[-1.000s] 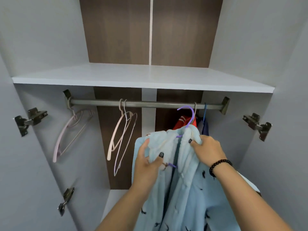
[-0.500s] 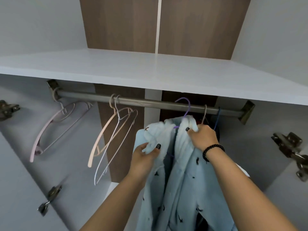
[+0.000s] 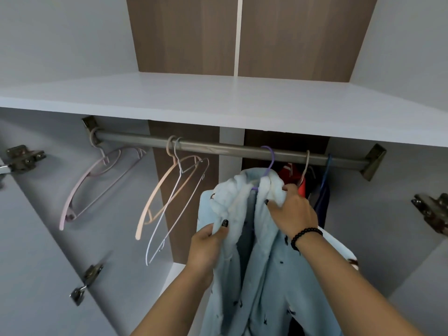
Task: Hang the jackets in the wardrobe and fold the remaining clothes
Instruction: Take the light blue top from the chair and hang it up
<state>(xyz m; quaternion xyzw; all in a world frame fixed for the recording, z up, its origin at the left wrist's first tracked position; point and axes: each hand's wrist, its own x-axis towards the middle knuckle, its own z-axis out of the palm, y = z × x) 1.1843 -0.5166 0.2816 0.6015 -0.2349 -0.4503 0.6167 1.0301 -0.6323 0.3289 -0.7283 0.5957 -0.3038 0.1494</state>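
A fluffy light blue jacket (image 3: 266, 275) with small dark prints hangs on a purple hanger (image 3: 269, 161), whose hook sits over the grey wardrobe rail (image 3: 218, 147). My left hand (image 3: 208, 248) grips the jacket's left front edge below the collar. My right hand (image 3: 293, 209) grips the right side of the collar near the hanger. Behind it hang a red garment (image 3: 289, 172) and a dark blue garment (image 3: 322, 202) on the rail's right end.
Bare hangers hang on the rail: a pink one (image 3: 97, 185) at the far left, a peach one (image 3: 164, 187) and a white wire one (image 3: 177, 209) mid-left. A white shelf (image 3: 218, 103) runs above the rail. Metal hinges (image 3: 23, 157) sit on both side walls.
The purple hanger's hook went up and now sits over the rail. The jacket and both hands rose with it, and the view moved closer to the wardrobe.
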